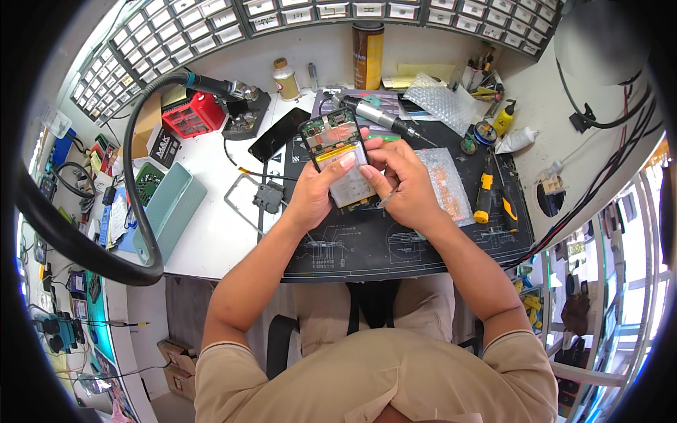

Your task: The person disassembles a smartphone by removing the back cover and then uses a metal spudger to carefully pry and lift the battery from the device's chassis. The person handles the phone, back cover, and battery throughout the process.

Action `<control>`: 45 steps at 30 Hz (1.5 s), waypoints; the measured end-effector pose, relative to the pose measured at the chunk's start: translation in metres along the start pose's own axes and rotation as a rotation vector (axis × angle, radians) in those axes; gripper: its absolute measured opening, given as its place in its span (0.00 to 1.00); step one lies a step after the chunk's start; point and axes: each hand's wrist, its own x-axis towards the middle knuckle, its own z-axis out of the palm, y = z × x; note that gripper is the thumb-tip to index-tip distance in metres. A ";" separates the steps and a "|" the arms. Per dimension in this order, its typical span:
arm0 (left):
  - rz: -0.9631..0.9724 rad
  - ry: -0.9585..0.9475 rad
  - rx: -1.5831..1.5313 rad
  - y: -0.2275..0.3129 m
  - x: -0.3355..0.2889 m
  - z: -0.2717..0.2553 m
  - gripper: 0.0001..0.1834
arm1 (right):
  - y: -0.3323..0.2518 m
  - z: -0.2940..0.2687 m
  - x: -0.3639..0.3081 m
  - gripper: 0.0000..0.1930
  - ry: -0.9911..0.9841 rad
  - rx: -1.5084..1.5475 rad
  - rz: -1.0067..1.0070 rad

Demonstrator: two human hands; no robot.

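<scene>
An opened smartphone (331,135) is held up above the dark work mat, its circuit board bare at the top and a silvery battery (348,189) below. My left hand (314,192) is closed round the phone's left side, with the thumb on the battery's upper part. At the right edge of the battery is my right hand (407,185), its thumb and fingers closed together. A thin metallic tool (388,199) shows under the right thumb; most of it is hidden, so its kind is unclear.
Behind the phone lies a grey electric screwdriver (377,113). Bubble wrap (448,187) and yellow-black screwdrivers (484,194) are at the right. A dark phone screen (279,134), a teal basket (173,211) and a thick black hose (134,162) are at the left.
</scene>
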 end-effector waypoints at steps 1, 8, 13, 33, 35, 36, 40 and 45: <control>-0.002 -0.007 -0.001 0.002 0.001 -0.002 0.33 | 0.000 0.001 0.001 0.10 0.005 0.014 -0.008; -0.005 0.038 0.032 0.007 -0.003 -0.004 0.32 | 0.006 -0.003 0.000 0.17 0.034 0.192 0.012; 0.033 0.075 0.084 0.011 -0.006 -0.003 0.33 | 0.017 -0.036 0.005 0.47 -0.008 0.397 0.322; 0.029 0.104 0.075 0.006 -0.004 -0.005 0.30 | -0.024 -0.002 -0.011 0.11 0.079 0.325 0.109; 0.047 0.103 0.075 0.005 -0.004 -0.007 0.30 | -0.022 -0.001 -0.010 0.11 0.079 0.269 0.090; 0.057 0.104 0.073 0.005 -0.003 -0.008 0.30 | -0.020 -0.002 -0.010 0.11 0.077 0.240 0.081; 0.050 0.093 0.069 0.005 -0.003 -0.009 0.30 | -0.013 -0.005 -0.010 0.10 0.044 0.165 0.017; 0.060 0.086 0.049 0.005 -0.003 -0.007 0.30 | -0.011 -0.004 -0.006 0.10 0.079 0.209 -0.020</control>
